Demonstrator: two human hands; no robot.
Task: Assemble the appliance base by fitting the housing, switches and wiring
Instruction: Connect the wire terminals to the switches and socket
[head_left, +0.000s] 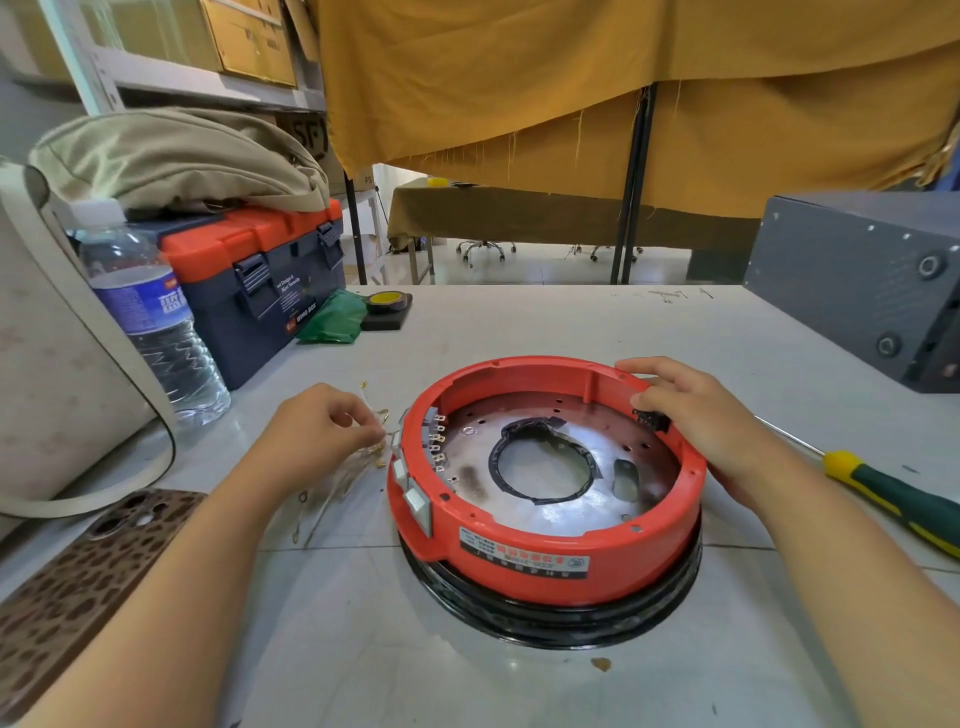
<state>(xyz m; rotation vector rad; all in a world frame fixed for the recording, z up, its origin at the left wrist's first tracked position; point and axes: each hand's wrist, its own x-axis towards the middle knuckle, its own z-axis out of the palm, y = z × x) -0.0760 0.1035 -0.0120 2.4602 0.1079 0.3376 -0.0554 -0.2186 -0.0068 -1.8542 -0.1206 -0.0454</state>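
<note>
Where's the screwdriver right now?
In the head view, the screwdriver lies on the table at the right edge, just right of the right hand that grips the red housing.

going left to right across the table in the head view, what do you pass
phone → water bottle → left hand pinching the wires → red housing → right hand on its far rim → screwdriver
</note>
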